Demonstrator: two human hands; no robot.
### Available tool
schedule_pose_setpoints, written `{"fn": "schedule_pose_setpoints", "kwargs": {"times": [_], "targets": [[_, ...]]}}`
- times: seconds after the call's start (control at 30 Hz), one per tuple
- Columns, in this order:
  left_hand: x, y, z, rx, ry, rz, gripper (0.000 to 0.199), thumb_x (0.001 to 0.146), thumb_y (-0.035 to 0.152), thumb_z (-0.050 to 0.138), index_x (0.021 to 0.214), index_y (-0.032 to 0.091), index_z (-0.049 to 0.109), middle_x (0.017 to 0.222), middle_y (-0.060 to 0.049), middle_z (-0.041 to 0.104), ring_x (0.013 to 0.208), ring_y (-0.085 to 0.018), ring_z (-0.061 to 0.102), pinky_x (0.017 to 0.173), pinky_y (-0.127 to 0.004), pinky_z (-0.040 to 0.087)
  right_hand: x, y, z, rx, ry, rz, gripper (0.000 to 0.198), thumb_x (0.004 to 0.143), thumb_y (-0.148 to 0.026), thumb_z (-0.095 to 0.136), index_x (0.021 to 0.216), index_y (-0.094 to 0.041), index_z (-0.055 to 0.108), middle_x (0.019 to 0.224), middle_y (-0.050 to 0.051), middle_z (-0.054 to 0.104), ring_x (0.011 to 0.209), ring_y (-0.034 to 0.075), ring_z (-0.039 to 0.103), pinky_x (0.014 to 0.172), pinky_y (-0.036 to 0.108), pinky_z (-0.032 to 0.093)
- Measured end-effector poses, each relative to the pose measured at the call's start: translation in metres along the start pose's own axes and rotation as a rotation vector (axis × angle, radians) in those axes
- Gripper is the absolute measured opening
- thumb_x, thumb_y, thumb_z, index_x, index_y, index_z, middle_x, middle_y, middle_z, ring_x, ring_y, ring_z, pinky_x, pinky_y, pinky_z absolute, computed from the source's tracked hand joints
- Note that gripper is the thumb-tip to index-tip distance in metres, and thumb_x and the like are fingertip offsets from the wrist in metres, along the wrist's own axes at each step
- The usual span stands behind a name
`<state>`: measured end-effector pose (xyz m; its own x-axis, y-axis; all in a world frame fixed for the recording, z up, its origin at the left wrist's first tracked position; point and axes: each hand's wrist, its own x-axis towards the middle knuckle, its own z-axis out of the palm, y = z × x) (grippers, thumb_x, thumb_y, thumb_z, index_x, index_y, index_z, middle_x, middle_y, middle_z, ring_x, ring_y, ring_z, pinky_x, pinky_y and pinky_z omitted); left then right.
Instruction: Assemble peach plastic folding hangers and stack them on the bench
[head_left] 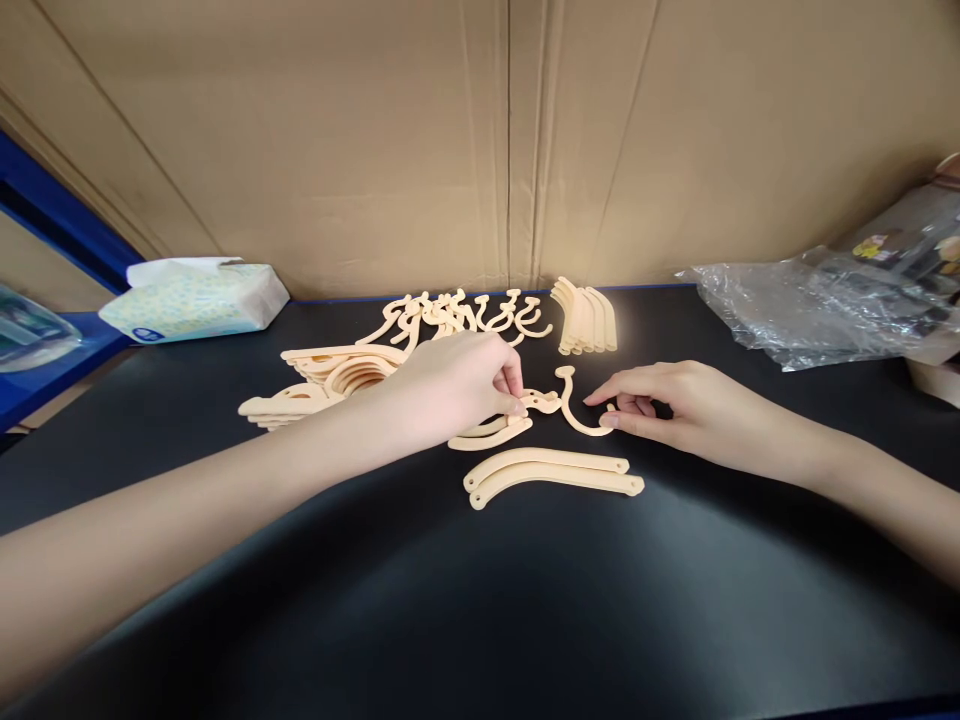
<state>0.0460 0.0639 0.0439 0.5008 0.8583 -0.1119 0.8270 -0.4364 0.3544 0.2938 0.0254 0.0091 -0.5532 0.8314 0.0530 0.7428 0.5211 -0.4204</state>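
Observation:
My left hand point(469, 380) is closed in a pinch at one end of a peach-coloured plastic hanger body point(544, 400), partly hidden behind the fingers. My right hand point(675, 405) is open, thumb and forefinger apart, with the thumb at the curled tip of a hanger hook point(574, 412) on the black table. Nearer to me, two curved hanger arms point(555, 470) lie side by side. Beyond my left wrist are stacked hanger bodies point(292, 400) and a cluster of loose hooks point(450, 312). A row of more hanger arms point(585, 315) lies at the back.
A tissue pack point(199, 300) sits at the back left, by a blue frame point(67, 200). Crumpled clear plastic bags point(795, 300) occupy the back right. A cardboard wall point(375, 150) stands behind the black table point(525, 600).

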Motion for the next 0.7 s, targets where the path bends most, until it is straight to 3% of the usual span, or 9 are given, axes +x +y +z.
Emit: {"fn": "schedule_pose_setpoints", "kwargs": {"times": [0.17, 0.5, 0.7], "targets": [[0.006, -0.006, 0.000, 0.008, 0.002, 0.053, 0.011, 0.077, 0.031, 0.068, 0.086, 0.026, 0.073, 0.087, 0.005, 0.073, 0.065, -0.012, 0.057, 0.058, -0.025, 0.033, 0.001, 0.000, 0.001, -0.002, 0.001, -0.001, 0.032, 0.095, -0.042, 0.047, 0.110, -0.022, 0.068, 0.067, -0.004, 0.059, 0.059, 0.011, 0.054, 0.059, 0.025, 0.041], [0.002, -0.001, -0.009, 0.065, 0.002, 0.004, 0.012, 0.079, 0.024, 0.063, 0.087, 0.026, 0.073, 0.090, 0.006, 0.073, 0.070, -0.013, 0.059, 0.058, -0.025, 0.034, -0.001, 0.001, 0.001, -0.008, 0.006, -0.015, 0.034, 0.096, -0.043, 0.045, 0.111, -0.022, 0.067, 0.068, -0.003, 0.060, 0.060, 0.011, 0.055, 0.060, 0.025, 0.041], [-0.003, -0.010, -0.006, 0.099, 0.067, 0.130, 0.015, 0.085, 0.028, 0.057, 0.089, 0.027, 0.071, 0.086, 0.005, 0.071, 0.071, -0.014, 0.059, 0.059, -0.025, 0.034, 0.000, 0.001, 0.001, 0.006, -0.003, -0.013, 0.034, 0.096, -0.043, 0.046, 0.112, -0.022, 0.067, 0.068, -0.003, 0.059, 0.060, 0.011, 0.055, 0.059, 0.025, 0.041]]}}
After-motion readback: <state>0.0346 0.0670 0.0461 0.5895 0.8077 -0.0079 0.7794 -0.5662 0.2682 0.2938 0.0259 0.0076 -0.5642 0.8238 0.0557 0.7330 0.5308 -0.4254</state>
